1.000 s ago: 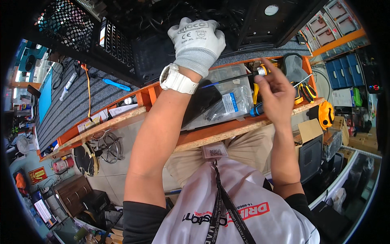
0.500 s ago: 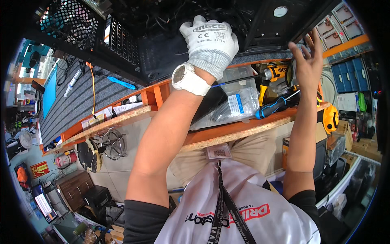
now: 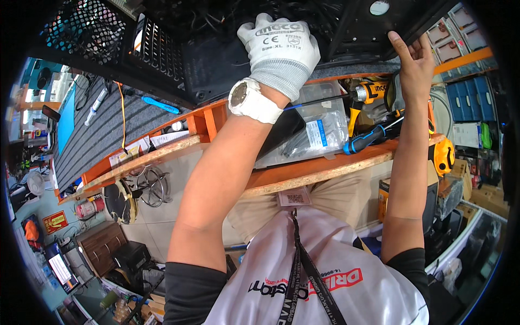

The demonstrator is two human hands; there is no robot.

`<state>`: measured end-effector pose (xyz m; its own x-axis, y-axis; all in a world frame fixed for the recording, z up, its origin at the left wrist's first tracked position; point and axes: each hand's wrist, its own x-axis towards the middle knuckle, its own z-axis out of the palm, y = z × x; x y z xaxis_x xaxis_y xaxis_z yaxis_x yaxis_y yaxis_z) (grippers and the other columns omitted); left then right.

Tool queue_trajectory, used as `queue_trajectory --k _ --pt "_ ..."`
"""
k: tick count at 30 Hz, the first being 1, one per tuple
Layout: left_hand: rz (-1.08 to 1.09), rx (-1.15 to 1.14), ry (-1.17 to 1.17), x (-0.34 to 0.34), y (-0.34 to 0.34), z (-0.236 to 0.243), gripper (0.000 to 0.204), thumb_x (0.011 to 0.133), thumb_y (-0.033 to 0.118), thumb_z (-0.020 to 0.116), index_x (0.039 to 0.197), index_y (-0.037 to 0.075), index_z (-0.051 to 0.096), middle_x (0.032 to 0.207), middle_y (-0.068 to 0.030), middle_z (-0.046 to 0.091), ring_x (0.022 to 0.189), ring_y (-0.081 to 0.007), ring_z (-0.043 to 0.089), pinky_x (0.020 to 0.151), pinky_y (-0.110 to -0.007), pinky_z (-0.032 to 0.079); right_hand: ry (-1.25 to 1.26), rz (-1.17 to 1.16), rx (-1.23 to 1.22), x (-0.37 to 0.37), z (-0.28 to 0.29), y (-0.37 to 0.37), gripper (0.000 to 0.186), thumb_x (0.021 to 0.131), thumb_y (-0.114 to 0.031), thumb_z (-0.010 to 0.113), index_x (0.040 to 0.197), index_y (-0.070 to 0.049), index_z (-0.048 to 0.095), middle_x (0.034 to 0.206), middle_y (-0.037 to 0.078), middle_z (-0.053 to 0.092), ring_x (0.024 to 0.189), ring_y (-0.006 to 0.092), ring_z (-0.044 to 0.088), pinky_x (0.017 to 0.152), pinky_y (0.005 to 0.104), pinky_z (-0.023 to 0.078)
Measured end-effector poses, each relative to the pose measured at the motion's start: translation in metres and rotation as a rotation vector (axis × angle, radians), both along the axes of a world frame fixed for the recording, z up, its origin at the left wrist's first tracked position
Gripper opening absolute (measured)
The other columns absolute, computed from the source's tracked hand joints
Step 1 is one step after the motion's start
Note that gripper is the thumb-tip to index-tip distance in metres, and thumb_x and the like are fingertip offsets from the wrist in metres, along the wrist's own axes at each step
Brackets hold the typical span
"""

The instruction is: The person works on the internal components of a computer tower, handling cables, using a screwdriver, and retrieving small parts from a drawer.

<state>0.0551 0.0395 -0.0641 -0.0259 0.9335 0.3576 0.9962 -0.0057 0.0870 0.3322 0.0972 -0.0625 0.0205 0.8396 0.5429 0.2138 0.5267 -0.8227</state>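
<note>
A black computer case [image 3: 216,65] lies open on its side at the top of the view, with dark cables [image 3: 216,19] inside. My left hand [image 3: 280,43], in a white work glove, reaches into it with the knuckles up. Its fingers curl downward out of sight, so what they hold is hidden. My bare right hand [image 3: 416,67] is at the right end of the case, thumb on the near face and fingers folded behind the edge. A white wristwatch [image 3: 252,102] is on my left wrist.
Below the case, an open drawer [image 3: 325,176] holds a clear plastic box [image 3: 338,116], a bag of black parts [image 3: 311,140], a yellow-black power screwdriver [image 3: 371,92] and a blue-black screwdriver [image 3: 365,141]. On the ribbed grey mat [image 3: 97,130] lie a blue pry tool [image 3: 160,105] and a syringe [image 3: 96,106].
My right hand has gone from spread fingers near the case to gripping its right edge. The left hand stays nearly where it was inside the case.
</note>
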Motion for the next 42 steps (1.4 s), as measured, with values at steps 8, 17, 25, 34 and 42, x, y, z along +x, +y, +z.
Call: queue_trajectory --k 8,17,25,34,42 --pt "-0.013 0.009 0.025 0.000 0.000 0.001 0.036 0.104 0.039 0.064 0.124 0.024 0.089 0.118 -0.0049 0.085 0.127 -0.0317 0.067 0.108 -0.060 0.041 0.033 -0.016 0.008 -0.003 -0.001 -0.003 0.044 0.102 -0.009 0.089 0.138 0.004 0.068 0.128 0.010 0.079 0.118 0.0150 0.074 0.106 0.0285 0.056" --pt "-0.027 0.032 0.030 0.001 0.003 -0.001 0.034 0.104 0.038 0.065 0.122 0.021 0.089 0.116 -0.0030 0.084 0.128 -0.0300 0.065 0.111 -0.060 0.039 0.056 0.041 0.012 -0.006 -0.003 -0.006 0.047 0.104 -0.006 0.086 0.143 0.005 0.064 0.133 0.009 0.076 0.121 0.0148 0.071 0.109 0.0286 0.054" --pt "-0.023 -0.068 0.010 0.006 0.012 0.012 0.030 0.103 0.044 0.071 0.108 0.022 0.091 0.114 -0.0003 0.083 0.127 -0.0276 0.067 0.108 -0.061 0.041 0.046 0.013 0.002 -0.009 0.002 -0.008 0.046 0.102 -0.008 0.088 0.140 0.004 0.065 0.128 0.008 0.078 0.117 0.0135 0.073 0.104 0.0275 0.056" --pt "-0.101 0.082 -0.043 0.016 0.005 0.008 0.024 0.090 0.027 0.074 0.101 0.014 0.091 0.120 -0.0058 0.081 0.130 -0.0323 0.063 0.112 -0.060 0.038 0.027 -0.014 0.021 -0.017 0.006 -0.013 0.053 0.096 0.003 0.086 0.142 0.003 0.061 0.130 0.010 0.076 0.117 0.0162 0.074 0.105 0.0295 0.058" --pt "-0.193 0.292 -0.143 -0.006 -0.062 0.029 0.052 0.096 0.027 0.073 0.144 0.008 0.071 0.134 -0.0131 0.070 0.127 -0.0375 0.061 0.116 -0.056 0.044 0.037 -0.145 0.073 -0.013 -0.007 -0.022 0.082 0.098 -0.007 0.086 0.171 -0.003 0.049 0.159 0.019 0.064 0.140 0.0278 0.066 0.118 0.0414 0.053"
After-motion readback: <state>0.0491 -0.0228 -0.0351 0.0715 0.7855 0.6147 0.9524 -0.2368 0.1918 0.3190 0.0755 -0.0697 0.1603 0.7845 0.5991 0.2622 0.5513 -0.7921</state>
